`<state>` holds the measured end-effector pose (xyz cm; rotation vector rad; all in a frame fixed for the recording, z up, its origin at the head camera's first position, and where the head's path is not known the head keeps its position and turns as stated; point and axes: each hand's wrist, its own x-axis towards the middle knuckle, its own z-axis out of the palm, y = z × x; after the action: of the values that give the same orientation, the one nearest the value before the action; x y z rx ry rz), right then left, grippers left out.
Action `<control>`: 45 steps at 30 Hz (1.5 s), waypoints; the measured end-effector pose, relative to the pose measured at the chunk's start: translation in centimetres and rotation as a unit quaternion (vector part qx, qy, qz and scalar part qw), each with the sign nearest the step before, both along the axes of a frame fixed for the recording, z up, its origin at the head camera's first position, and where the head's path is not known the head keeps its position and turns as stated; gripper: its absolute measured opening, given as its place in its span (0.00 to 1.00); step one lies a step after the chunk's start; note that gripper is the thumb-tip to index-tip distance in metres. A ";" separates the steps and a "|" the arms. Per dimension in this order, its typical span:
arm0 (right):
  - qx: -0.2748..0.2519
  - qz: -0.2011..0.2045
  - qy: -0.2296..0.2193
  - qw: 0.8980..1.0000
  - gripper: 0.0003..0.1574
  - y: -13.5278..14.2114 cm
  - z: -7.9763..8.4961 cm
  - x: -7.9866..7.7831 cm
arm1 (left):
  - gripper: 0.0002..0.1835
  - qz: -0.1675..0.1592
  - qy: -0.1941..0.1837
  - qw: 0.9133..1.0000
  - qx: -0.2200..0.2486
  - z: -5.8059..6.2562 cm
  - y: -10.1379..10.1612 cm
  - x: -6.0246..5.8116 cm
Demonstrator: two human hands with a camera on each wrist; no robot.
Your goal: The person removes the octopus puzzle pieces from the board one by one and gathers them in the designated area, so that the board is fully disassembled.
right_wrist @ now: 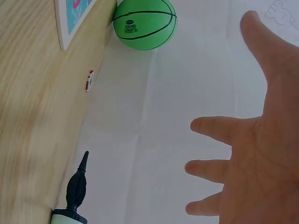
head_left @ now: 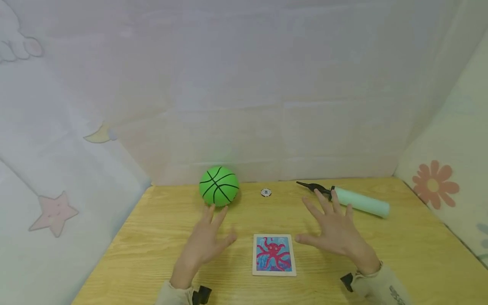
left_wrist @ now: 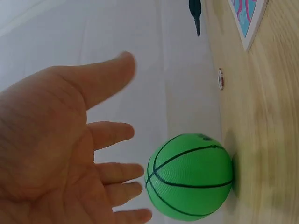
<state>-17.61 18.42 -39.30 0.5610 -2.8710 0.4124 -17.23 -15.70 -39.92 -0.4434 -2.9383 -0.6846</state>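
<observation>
My left hand (head_left: 203,243) is held above the wooden table with fingers spread and nothing in it. Just beyond its fingertips sits a green mini basketball (head_left: 219,186) with black lines, apart from the fingers in the left wrist view. The right hand (head_left: 337,233), also spread and holding nothing, hovers on the other side. Beyond it lies a mint-green hand pump (head_left: 362,202) with a black nozzle (head_left: 314,187) pointing left. Between the hands, a white-edged picture tile (head_left: 274,255) shows a pink octopus on blue. A small black-and-white poker chip (head_left: 266,192) lies farther back.
The table (head_left: 145,254) meets a pale cloth backdrop (head_left: 267,106) at its back edge. Side cloths carry a pink star (head_left: 54,214), a moon (head_left: 100,134) and an orange flower (head_left: 434,185). Black wrist mounts (head_left: 201,295) show by the sleeves.
</observation>
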 end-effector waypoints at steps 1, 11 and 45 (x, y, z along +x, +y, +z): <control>-0.005 0.002 -0.001 1.000 0.59 -0.1 -0.1 -0.1 | 0.40 -0.021 -0.020 0.999 0.022 -0.3 0.1 0.0; -0.063 0.045 -0.074 0.994 0.47 -1.7 -1.4 -0.9 | 0.35 -0.116 -0.117 0.986 0.024 -3.9 3.9 0.3; -0.219 0.185 -0.239 0.928 0.19 -8.0 -6.6 -6.2 | 0.36 -0.081 -0.063 0.993 -0.065 -5.2 6.8 1.9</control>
<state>-23.83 10.44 -45.89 1.0296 -2.9311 1.3816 -15.33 -8.94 -45.14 -0.6826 -3.1036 -0.5589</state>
